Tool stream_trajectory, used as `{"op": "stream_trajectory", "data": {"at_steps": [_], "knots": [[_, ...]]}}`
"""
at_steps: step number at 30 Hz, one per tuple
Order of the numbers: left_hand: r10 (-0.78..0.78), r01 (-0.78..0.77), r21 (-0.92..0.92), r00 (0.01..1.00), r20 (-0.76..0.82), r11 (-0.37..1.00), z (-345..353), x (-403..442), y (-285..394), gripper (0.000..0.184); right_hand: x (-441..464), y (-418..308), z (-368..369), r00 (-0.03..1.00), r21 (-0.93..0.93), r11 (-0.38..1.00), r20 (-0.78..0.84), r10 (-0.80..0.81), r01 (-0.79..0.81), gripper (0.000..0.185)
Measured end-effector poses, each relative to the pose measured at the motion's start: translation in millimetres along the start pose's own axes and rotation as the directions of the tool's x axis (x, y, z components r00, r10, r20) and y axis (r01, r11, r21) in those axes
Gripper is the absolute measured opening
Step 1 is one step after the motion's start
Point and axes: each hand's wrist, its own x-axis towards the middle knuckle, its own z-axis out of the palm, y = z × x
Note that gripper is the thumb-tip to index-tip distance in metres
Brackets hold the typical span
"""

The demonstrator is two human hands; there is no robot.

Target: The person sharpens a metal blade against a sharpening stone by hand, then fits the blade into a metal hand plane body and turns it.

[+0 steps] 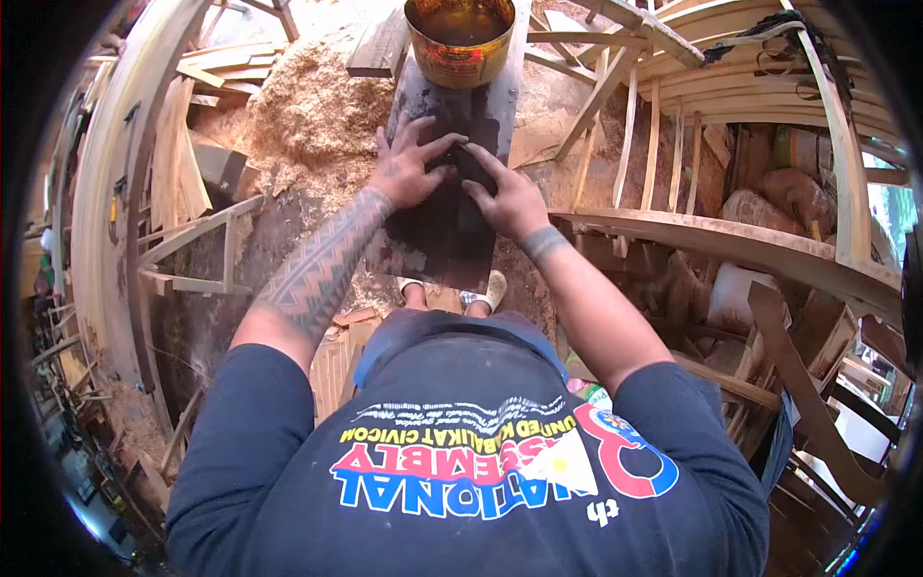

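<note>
A dark flat piece (473, 169), its kind unclear, is held over a dark, wet-looking board (437, 231). My right hand (511, 200) wraps its fingers and thumb around the right side of this piece. From the left, my left hand (409, 171) meets it with index finger and thumb closed on its edge, the other fingers spread apart. My fingers hide part of the piece. On the far end of the board stands a rusty, yellowish open can (461, 48) with brownish liquid inside.
Wood shavings (322, 106) are heaped to the left of the board. A long timber beam (130, 192) runs along the left side. To the right stands a curved wooden frame (711, 236) with several ribs, and sacks (798, 197) lie within it.
</note>
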Motion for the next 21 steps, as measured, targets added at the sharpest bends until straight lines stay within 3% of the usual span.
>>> {"op": "stream_trajectory", "data": {"at_steps": [3, 4, 7, 8, 9, 11, 13, 15, 18, 21], "knots": [[0.013, -0.013, -0.045, 1.0, 0.006, 0.999, 18, -40, 15, 0.061, -43, 10, -2, 0.997, 0.055, 0.996, 0.026, -0.073, 0.072, 0.065], [-0.037, 0.04, -0.031, 0.994, 0.101, 0.999, 22, -52, 23, 0.062, -56, 12, -4, 0.996, 0.103, 0.993, 0.063, -0.058, 0.051, 0.066], [-0.026, 0.026, 0.024, 0.999, 0.025, 0.999, 9, -23, 10, 0.057, -20, 5, 0, 0.997, 0.032, 0.997, 0.015, -0.07, 0.07, 0.066], [-0.016, 0.016, 0.012, 0.999, -0.03, 1.0, 8, -5, -5, 0.057, 4, -9, -8, 0.998, -0.049, 0.999, 0.063, 0.023, -0.02, 0.066], [-0.068, 0.069, 0.061, 0.997, -0.022, 0.996, -1, 2, 1, 0.056, -1, -6, -5, 0.999, -0.009, 1.0, 0.049, 0.007, -0.006, 0.066], [-0.025, 0.026, 0.045, 0.999, -0.028, 0.999, 11, -15, 4, 0.056, -11, 5, 2, 1.0, 0.074, 0.997, 0.007, -0.024, 0.024, 0.065], [-0.017, 0.014, 0.043, 0.996, 0.083, 0.999, 15, -46, 25, 0.056, -51, 13, -1, 0.995, 0.12, 0.99, 0.05, -0.081, 0.075, 0.066], [-0.039, 0.039, -0.027, 0.999, 0.013, 0.999, 17, -50, 25, 0.057, -47, 11, -2, 0.992, 0.111, 0.989, 0.067, -0.109, 0.101, 0.065], [-0.055, 0.055, -0.004, 0.998, -0.044, 0.998, 9, -8, -3, 0.057, 8, -19, -12, 0.991, -0.004, 0.998, 0.117, 0.062, -0.062, 0.064], [-0.041, 0.041, 0.008, 0.999, -0.036, 0.999, 19, -27, 3, 0.058, -19, -2, -1, 0.998, 0.096, 0.995, 0.065, 0.006, -0.013, 0.066]]}}
